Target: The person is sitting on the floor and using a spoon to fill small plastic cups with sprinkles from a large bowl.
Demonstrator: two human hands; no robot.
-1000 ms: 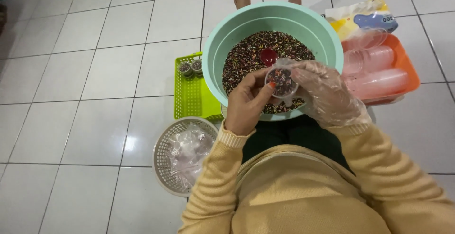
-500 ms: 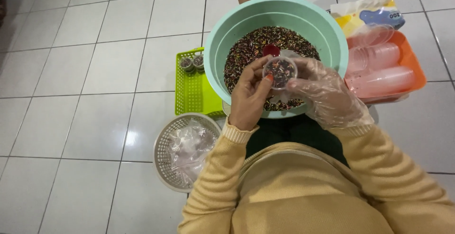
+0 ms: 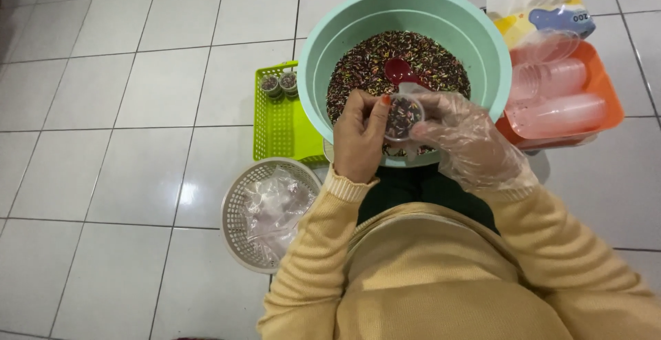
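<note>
Head view, looking down at tiled floor: a seated person in a yellow sweater holds a small clear cup [image 3: 403, 116] over the near rim of a mint-green bowl [image 3: 475, 37]. From the left, a round white basket [image 3: 237, 233] with crumpled clear plastic in it sits on the tiles, and just beyond it a lime-green tray [image 3: 279, 123] carries two filled little cups [image 3: 280, 84] at its far end, touching each other. The bare left hand [image 3: 358, 137] is clamped on the cup's left side, thumb on the rim. The cup is round, with no long axis to speak of; its mouth faces up toward the camera, slightly tipped, and it is filled with dark multicoloured sprinkles. The right hand [image 3: 468, 140], in a thin clear glove, pinches the cup's right edge. Sprinkles fill the bowl, where a red scoop [image 3: 399, 71] lies. At right, an orange tray [image 3: 606, 95] holds clear plastic containers lying on their sides, a colourful packet [image 3: 530, 13] behind it. Both hands hide the cup's walls.
</note>
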